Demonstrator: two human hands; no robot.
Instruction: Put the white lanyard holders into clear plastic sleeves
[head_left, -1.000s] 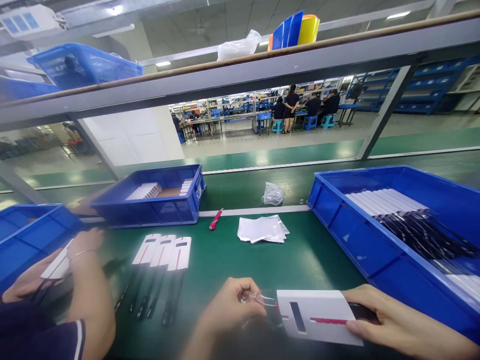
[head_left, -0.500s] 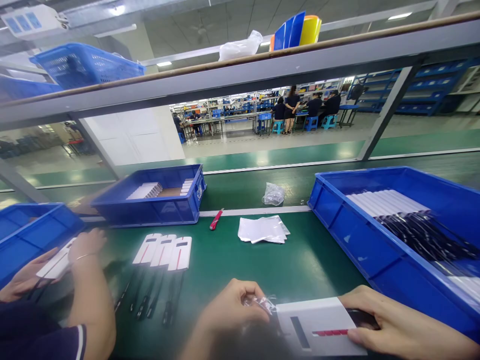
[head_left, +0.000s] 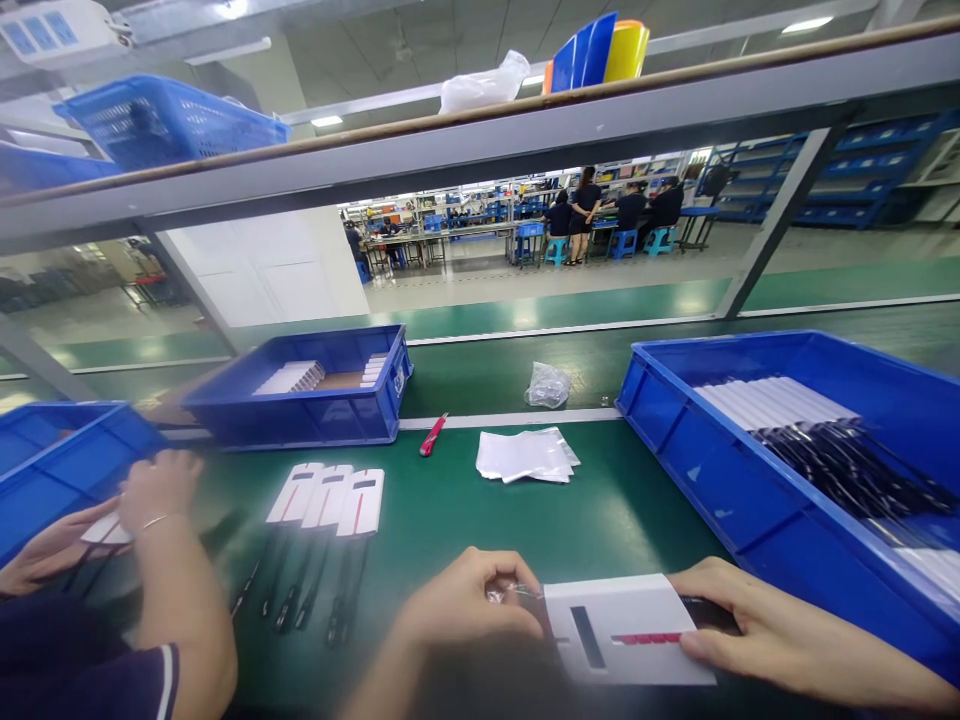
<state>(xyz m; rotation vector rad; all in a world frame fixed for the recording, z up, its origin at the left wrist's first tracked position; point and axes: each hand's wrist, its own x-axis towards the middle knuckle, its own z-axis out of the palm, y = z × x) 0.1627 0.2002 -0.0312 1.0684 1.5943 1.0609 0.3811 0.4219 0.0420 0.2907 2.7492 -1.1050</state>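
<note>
My right hand [head_left: 739,620] is closed on one end of a flat white device [head_left: 637,600] with a dark rectangular window and a red strip. Something black, apparently its cable [head_left: 712,615], runs from that end under my fingers. At the device's opposite end, my left hand [head_left: 484,600] is closed, with crinkled clear plastic film [head_left: 506,588] between thumb and fingers. Whether the film is attached to the device I cannot tell. Several similar white devices [head_left: 361,500] with black cables lie overlapped on the green bench to the left.
At the left, a co-worker's hands [head_left: 161,490] hold white pieces. A red cutter [head_left: 433,436], flat clear bags [head_left: 525,455] and crumpled plastic [head_left: 547,385] lie ahead. Blue bins [head_left: 360,420] stand at the left; a larger blue bin [head_left: 697,480] at the right holds cabled white devices.
My right hand and the white device have shifted slightly left and up. Less of the clear film shows by my left hand. The co-worker's hands have moved a little left with the white pieces.
</note>
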